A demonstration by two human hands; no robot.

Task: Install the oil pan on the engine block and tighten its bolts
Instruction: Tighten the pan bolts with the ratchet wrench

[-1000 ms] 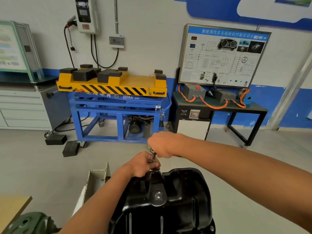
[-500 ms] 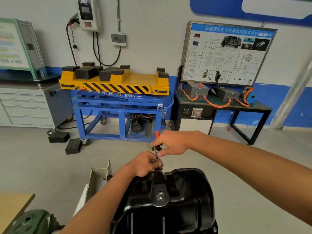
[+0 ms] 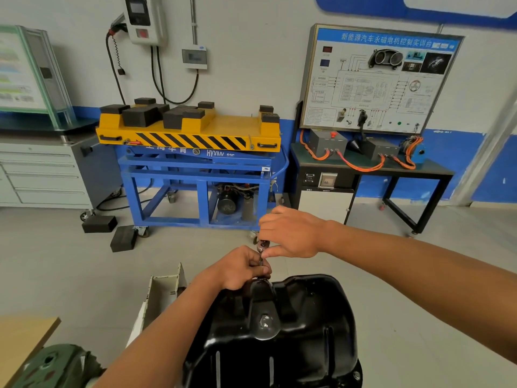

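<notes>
The black oil pan [image 3: 293, 326] sits bottom-up in the lower middle of the view. What carries it is hidden beneath it, so the engine block cannot be made out. Both hands meet at the pan's far edge, on a slim tool [image 3: 262, 247] that stands nearly upright, its long axis running straight down toward the rim. The left hand [image 3: 243, 268] is the lower and nearer one. Its fingers are curled round the tool's shaft just above the rim, touching the pan. The right hand [image 3: 291, 233] sits directly above, with thumb and curled fingers pinching the tool's small round head. The bolt itself is covered by the left hand, so its seating cannot be told. The step appears to be running down a bolt on the far rim. Any turn has to come from the upper hand about that vertical axis, while the lower hand keeps the shaft square over the hole
</notes>
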